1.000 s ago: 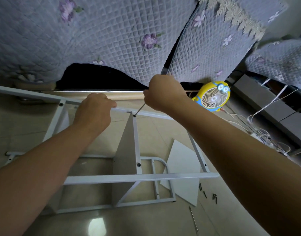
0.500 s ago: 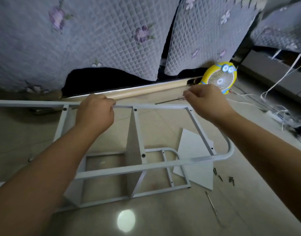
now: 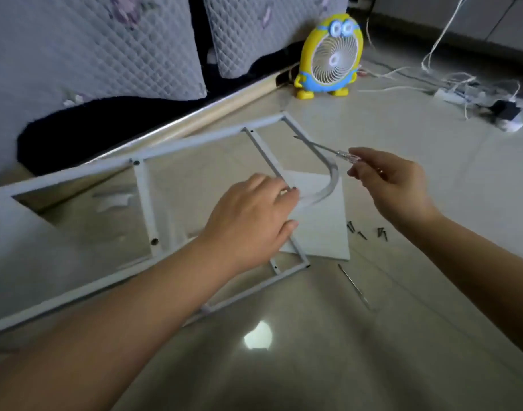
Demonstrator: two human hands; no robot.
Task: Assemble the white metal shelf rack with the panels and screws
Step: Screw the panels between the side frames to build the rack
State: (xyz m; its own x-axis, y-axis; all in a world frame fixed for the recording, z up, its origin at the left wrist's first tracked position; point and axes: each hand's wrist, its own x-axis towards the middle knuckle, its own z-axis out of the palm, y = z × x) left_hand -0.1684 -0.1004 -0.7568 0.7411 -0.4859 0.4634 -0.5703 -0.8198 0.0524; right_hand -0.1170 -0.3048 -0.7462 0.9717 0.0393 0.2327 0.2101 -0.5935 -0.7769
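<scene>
The white metal rack frame (image 3: 195,140) lies tilted low over the tiled floor, with a white panel (image 3: 14,250) fitted at its left end. My left hand (image 3: 251,215) reaches over a cross rail near the rack's curved end, fingers fairly straight. My right hand (image 3: 393,185) pinches a clear-handled screwdriver (image 3: 340,154) whose tip points left, just off the frame. A loose white panel (image 3: 319,223) lies flat under the curved end. Several dark screws (image 3: 358,231) are scattered on the floor beside it.
A thin metal tool (image 3: 353,286) lies on the floor at the front right. A yellow desk fan (image 3: 331,54) stands behind the rack. A power strip with white cables (image 3: 461,96) is at the far right. A quilted sofa cover (image 3: 91,54) hangs along the back.
My left hand let go of the top rail and moved right, over the cross rail. My right hand drew the screwdriver away to the right. The rack now sits lower and more tilted.
</scene>
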